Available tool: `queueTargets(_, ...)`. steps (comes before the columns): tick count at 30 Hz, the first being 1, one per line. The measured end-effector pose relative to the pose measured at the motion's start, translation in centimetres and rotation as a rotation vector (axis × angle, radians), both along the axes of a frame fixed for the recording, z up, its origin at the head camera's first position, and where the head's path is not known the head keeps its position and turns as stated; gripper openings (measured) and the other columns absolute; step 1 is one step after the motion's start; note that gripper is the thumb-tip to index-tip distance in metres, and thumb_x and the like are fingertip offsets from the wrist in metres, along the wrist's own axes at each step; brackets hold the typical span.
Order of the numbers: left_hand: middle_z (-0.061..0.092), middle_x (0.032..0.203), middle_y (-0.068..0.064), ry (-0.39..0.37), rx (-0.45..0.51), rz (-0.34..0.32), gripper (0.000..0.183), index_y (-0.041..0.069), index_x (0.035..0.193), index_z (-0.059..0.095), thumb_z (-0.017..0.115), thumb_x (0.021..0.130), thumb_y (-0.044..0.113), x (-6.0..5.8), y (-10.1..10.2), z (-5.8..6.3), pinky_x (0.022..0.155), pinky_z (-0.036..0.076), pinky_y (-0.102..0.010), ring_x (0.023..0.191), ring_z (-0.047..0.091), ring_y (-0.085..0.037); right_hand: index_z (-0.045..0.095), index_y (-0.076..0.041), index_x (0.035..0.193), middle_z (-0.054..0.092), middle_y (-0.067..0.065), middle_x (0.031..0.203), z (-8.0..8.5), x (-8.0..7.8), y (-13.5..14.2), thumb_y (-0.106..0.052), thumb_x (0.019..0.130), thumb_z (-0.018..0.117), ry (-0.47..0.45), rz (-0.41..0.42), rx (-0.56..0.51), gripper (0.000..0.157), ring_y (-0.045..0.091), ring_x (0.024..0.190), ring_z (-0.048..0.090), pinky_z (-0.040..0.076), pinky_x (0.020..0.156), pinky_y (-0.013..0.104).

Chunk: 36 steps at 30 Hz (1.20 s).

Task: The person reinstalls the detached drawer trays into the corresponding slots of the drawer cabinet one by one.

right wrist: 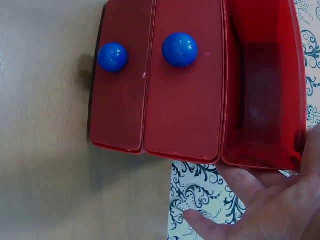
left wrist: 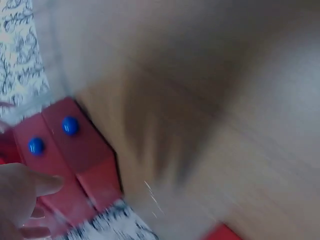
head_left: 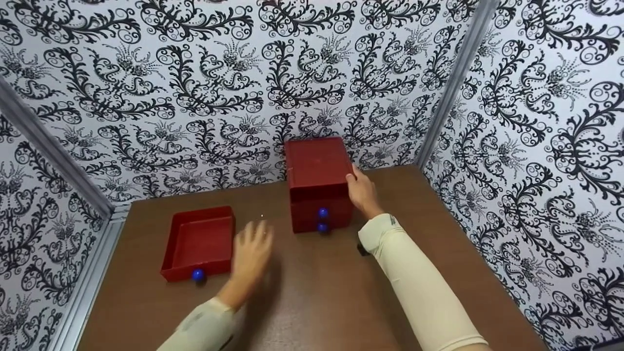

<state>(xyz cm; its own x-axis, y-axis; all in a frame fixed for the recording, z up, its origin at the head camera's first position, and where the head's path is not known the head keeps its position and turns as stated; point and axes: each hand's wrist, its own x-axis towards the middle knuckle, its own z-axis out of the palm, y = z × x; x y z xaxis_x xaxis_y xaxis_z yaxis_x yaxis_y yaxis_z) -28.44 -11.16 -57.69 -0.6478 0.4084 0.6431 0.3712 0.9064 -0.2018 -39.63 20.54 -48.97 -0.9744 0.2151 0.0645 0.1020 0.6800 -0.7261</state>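
A small red drawer cabinet (head_left: pixel 319 163) stands near the back wall. Two drawer fronts with blue ball knobs (right wrist: pixel 180 50) show on it, and above them is a hollow slot (right wrist: pixel 260 95). My right hand (head_left: pixel 361 191) rests on the cabinet's right side near the top, its fingers fairly straight along the wall. To the left, a loose red drawer (head_left: pixel 204 243) lies on the table, its blue knob (head_left: pixel 198 275) facing me. Blurred, with fingers spread and nothing in them, my left hand (head_left: pixel 251 253) is over the table just right of that drawer.
Both red pieces stand on a brown wooden table (head_left: pixel 312 302). White walls (head_left: pixel 312 73) with a black scroll pattern enclose it at the back and sides. Metal frame posts (head_left: pixel 448 92) run along the corners.
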Motion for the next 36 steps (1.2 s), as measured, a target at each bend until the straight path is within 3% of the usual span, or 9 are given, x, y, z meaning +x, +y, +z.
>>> queueTargets(3,0.060,0.136,-0.018,-0.075,-0.013,0.014,0.055,0.007,0.129,0.066,0.077,0.076,0.001,1.0,-4.5,-0.6,0.091,0.051,-0.062,0.125,0.056,-0.044,0.034,-0.023,0.160,0.041,0.007,0.161,-0.2,0.1,0.0,-0.037,0.106,0.036,-0.002,0.002,-0.007,0.056,0.036,0.144,0.046,0.034,0.120,0.050)
queueTargets(6,0.059,0.142,-0.020,-0.132,-0.008,0.005,0.067,0.007,0.136,0.063,0.086,0.074,0.015,1.7,-9.3,-1.7,0.097,0.047,-0.069,0.131,0.052,-0.050,0.034,-0.024,0.160,0.041,0.007,0.162,-0.3,0.1,-0.1,-0.039,0.106,0.036,-0.003,0.000,-0.012,0.056,0.036,0.145,0.045,0.034,0.120,0.050)
queueTargets(11,0.055,0.150,-0.017,-0.269,0.030,-0.035,0.074,0.015,0.142,0.061,0.086,0.077,0.039,2.8,-16.0,-3.9,0.106,0.034,-0.077,0.138,0.044,-0.055,0.033,-0.024,0.160,0.041,0.007,0.162,-0.3,0.0,-0.1,-0.040,0.106,0.036,-0.006,0.000,-0.015,0.057,0.036,0.145,0.045,0.034,0.120,0.050)
queueTargets(15,0.051,0.153,-0.014,-0.380,0.031,-0.047,0.080,0.017,0.148,0.055,0.085,0.078,0.041,3.7,-19.2,-5.4,0.108,0.031,-0.077,0.139,0.041,-0.055,0.033,-0.023,0.160,0.040,0.007,0.162,-0.3,-0.1,0.0,-0.039,0.106,0.036,-0.004,-0.004,-0.015,0.057,0.035,0.146,0.044,0.033,0.121,0.049)
queueTargets(18,0.053,0.151,-0.015,-0.375,0.024,-0.059,0.080,0.017,0.150,0.051,0.086,0.079,0.032,3.8,-20.3,-6.2,0.107,0.035,-0.074,0.135,0.046,-0.054,0.034,-0.023,0.160,0.041,0.007,0.162,-0.3,-0.1,0.1,-0.040,0.106,0.037,-0.002,-0.007,-0.018,0.057,0.034,0.146,0.044,0.033,0.121,0.049)
queueTargets(23,0.061,0.141,-0.018,-0.275,0.041,-0.083,0.071,0.008,0.144,0.055,0.083,0.080,0.014,3.6,-20.6,-7.0,0.105,0.041,-0.070,0.123,0.057,-0.053,0.033,-0.025,0.161,0.041,0.007,0.162,-0.4,-0.1,0.0,-0.040,0.106,0.036,-0.006,0.006,-0.020,0.056,0.034,0.146,0.044,0.033,0.121,0.049)
queueTargets(29,0.066,0.133,-0.020,-0.203,0.064,-0.075,0.056,0.001,0.132,0.063,0.079,0.080,0.017,3.1,-20.0,-7.5,0.099,0.045,-0.071,0.117,0.061,-0.054,0.033,-0.022,0.161,0.042,0.009,0.161,-0.2,0.0,-0.2,-0.038,0.107,0.035,-0.001,0.019,-0.005,0.056,0.036,0.145,0.044,0.033,0.121,0.050)
queueTargets(36,0.068,0.126,-0.019,-0.223,0.125,-0.034,0.049,0.002,0.127,0.066,0.082,0.081,0.011,2.9,-19.1,-7.7,0.100,0.041,-0.075,0.117,0.060,-0.054,0.034,-0.022,0.160,0.043,0.010,0.160,0.0,0.1,0.0,-0.037,0.107,0.036,0.005,0.005,0.014,0.056,0.039,0.143,0.046,0.034,0.120,0.052)
